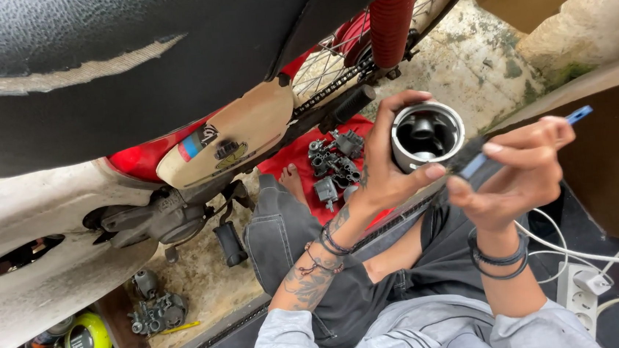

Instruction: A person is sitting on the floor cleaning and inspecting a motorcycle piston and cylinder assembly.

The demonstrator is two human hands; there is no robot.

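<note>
My left hand [382, 157] grips a round metal piston [428, 134], hollow side up, held over my lap. My right hand [519, 172] pinches a thin flat tool with a blue handle end [578, 114]; its dark tip rests against the piston's rim at the right side. Both wrists wear dark bands, and the left forearm is tattooed. I sit on the ground in dark trousers beside a motorbike.
A red motorbike [146, 161] with a black seat [131, 55] fills the upper left; its spoked rear wheel [330, 62] stands behind. Several grey engine parts [334, 165] lie on a red cloth. A yellow spool [87, 340], carburettor parts [157, 311], and a white power strip [580, 289] lie nearby.
</note>
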